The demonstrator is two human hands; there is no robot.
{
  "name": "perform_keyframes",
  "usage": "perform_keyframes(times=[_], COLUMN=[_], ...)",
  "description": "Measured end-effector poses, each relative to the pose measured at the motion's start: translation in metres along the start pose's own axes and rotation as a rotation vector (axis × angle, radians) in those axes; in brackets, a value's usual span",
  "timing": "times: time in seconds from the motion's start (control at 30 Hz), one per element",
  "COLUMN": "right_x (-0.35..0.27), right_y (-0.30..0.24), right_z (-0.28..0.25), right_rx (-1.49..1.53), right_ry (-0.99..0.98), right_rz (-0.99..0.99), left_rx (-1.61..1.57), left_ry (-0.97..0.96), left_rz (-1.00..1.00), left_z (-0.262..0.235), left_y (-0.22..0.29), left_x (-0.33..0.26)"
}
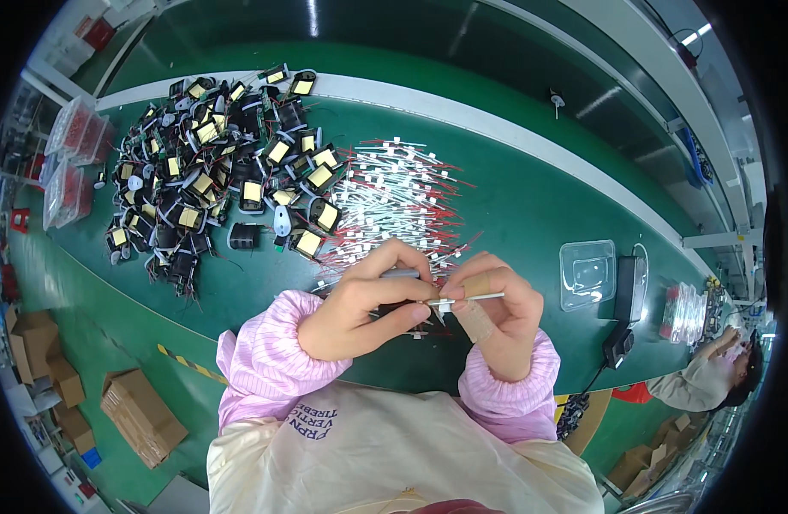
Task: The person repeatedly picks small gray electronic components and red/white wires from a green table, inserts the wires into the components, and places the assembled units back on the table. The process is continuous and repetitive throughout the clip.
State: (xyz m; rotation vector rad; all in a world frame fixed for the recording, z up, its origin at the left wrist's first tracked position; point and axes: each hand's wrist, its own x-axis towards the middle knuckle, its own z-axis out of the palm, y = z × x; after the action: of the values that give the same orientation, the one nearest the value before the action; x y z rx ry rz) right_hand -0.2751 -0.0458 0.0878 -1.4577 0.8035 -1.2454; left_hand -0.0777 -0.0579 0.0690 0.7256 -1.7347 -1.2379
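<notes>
My left hand (360,313) is curled, with thumb and fingers closed around a part whose grey edge (400,273) shows between them; most of it is hidden. Facing it, my right hand (505,313) pinches a thin white cable (480,299) with a small white connector, its end close to the left fingertips. Tape wraps some of the right fingers. Just beyond both hands lies a heap of short white and red cables (394,197) with white connectors. To its left are piled many small black devices (201,184) with pale yellow pads and loose wires.
Clear plastic boxes (68,188) stand at the table's left end. On the right are a clear tray (588,274), a black case (631,287) and a black adapter (618,344). Cardboard boxes (141,415) sit on the floor at left. Another person (702,377) works at far right.
</notes>
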Motion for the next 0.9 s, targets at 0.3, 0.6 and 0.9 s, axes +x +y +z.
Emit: perform_keyframes(times=[0.3,0.6,0.9], right_x=[-0.005,0.001,0.000], right_y=[0.009,0.006,0.010], right_z=[-0.005,0.007,0.003], right_rx=[0.189,0.093,0.068], right_ry=[0.115,0.029,0.072], right_rz=[0.076,0.294,0.180], left_rx=[-0.075,0.140,0.051], left_ry=[0.026,0.133,0.067], left_rz=[-0.080,0.045,0.067], left_z=[-0.006,0.000,-0.003], left_y=[0.005,0.001,-0.008], left_x=[0.000,0.000,0.002])
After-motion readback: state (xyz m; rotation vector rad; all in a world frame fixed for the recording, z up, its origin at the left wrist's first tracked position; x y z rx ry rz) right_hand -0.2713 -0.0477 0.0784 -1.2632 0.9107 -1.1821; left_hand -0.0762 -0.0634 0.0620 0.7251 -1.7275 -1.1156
